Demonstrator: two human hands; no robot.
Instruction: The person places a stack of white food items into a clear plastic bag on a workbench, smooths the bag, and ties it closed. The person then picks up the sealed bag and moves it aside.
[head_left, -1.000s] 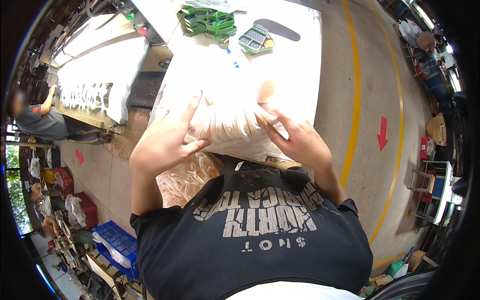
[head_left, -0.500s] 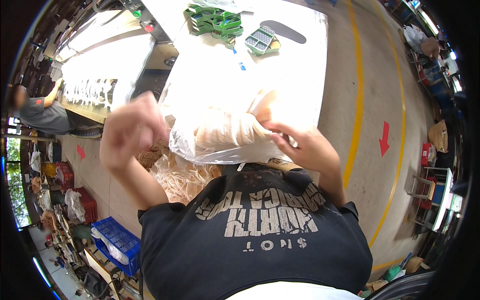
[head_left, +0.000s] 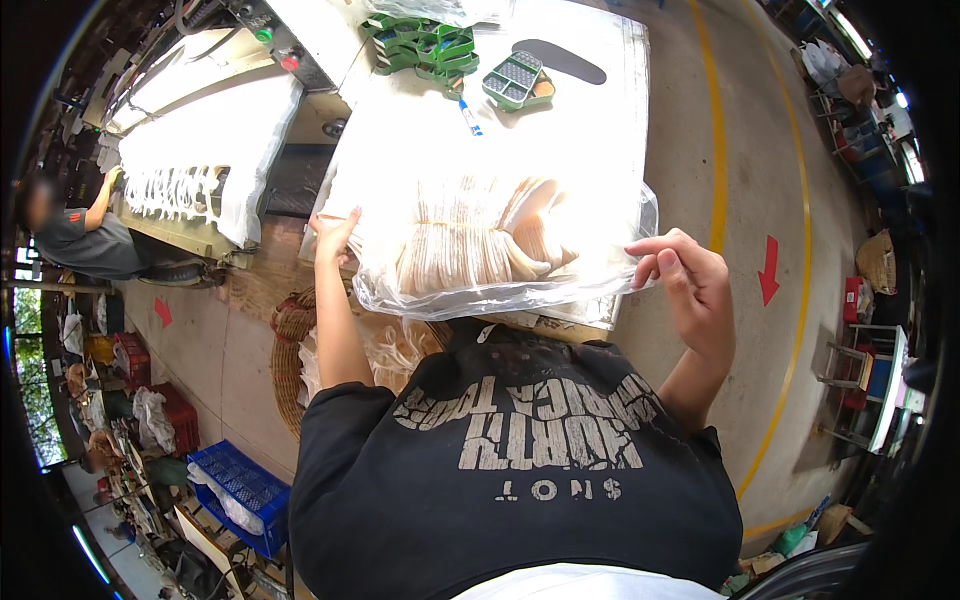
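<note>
A thick bundle of thin, pale beige sheet pieces (head_left: 460, 245) lies on the near part of the white table, with a band around its middle. Clear plastic bag film (head_left: 490, 300) spreads under the bundle and along its near side. My right hand (head_left: 690, 285) pinches the bag's right edge between thumb and fingers, clear of the bundle. At the left table edge, my left hand (head_left: 337, 238) has its fingers bent at the bag's left side; glare partly hides the film there.
On the far part of the white table (head_left: 400, 150) are green cutting dies (head_left: 425, 50), a green compartment tray (head_left: 515, 82), a dark insole shape (head_left: 560, 60) and a blue marker (head_left: 470, 118). A wicker basket (head_left: 288, 365) of pale strips stands below left. Another person (head_left: 85, 240) works at left.
My left hand has come down from its raised, blurred position to the bag's left side. The right hand has moved right, off the bundle, drawing the bag's edge outward.
</note>
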